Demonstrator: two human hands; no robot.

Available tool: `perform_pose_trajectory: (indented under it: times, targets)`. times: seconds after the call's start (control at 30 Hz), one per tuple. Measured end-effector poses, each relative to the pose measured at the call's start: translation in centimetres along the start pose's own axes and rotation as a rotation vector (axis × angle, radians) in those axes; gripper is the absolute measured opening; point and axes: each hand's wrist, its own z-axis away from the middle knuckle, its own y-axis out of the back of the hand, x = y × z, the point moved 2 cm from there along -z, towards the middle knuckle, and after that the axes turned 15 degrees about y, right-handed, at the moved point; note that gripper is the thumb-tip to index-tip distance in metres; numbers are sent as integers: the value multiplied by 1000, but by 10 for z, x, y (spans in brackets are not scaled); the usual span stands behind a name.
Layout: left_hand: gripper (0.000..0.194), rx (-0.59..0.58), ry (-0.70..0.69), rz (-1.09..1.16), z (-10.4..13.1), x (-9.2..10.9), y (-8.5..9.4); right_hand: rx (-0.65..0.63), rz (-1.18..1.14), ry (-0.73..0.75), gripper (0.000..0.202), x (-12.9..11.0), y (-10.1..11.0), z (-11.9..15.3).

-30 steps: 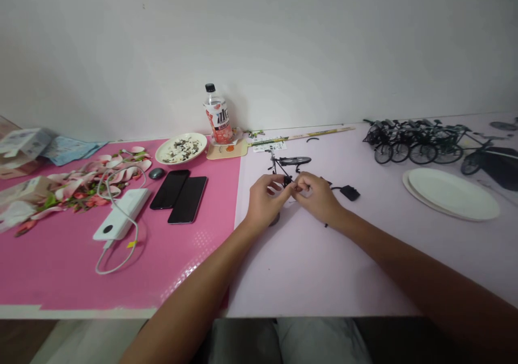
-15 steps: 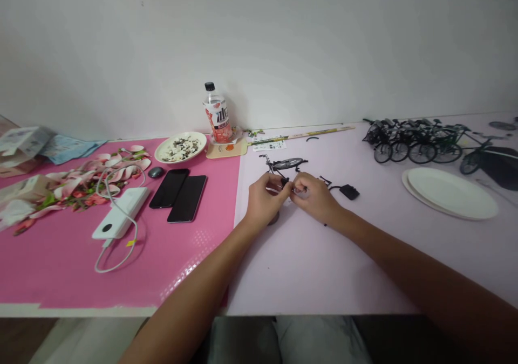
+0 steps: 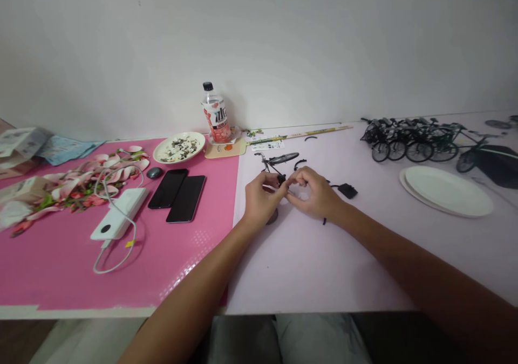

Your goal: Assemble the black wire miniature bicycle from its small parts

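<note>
A dark miniature bicycle is pinched in my left hand, its handlebar and one wheel sticking out beyond the fingers. Thumb and fingers of my right hand are closed against a small dark part at the bicycle's near end. That part is mostly hidden, so its kind is unclear. Partly behind my left hand, a dark round piece shows above the table. A black basket-like piece lies to the right of my right hand. Just beyond that hand is a curved black strip.
Several assembled miniature bicycles stand at the back right, behind stacked white plates. On the pink side are two phones, a white power bank with cable, a bowl, a drink bottle and artificial petals.
The bicycle has tilted, its visible wheel shifting left. My right hand has moved slightly left and its fingers have rearranged, uncovering the curved strip behind. The view has shifted slightly.
</note>
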Motion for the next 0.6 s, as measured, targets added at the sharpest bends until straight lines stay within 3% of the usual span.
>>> perform_pose_trajectory:
  times: [0.1, 0.23, 0.37, 0.6]
  targets:
    - [21, 48, -29, -11, -2, 0, 3, 16, 11, 16, 33, 0, 16, -6]
    - [18, 76, -51, -61, -4, -1, 4, 165, 117, -77, 36, 18, 33, -7]
    - [18, 102, -72, -99, -4, -1, 5, 229, 49, -179, 56, 38, 32, -1]
    - [18, 119, -89, -100, -2, 1, 5, 179, 160, -149, 41, 41, 29, -1]
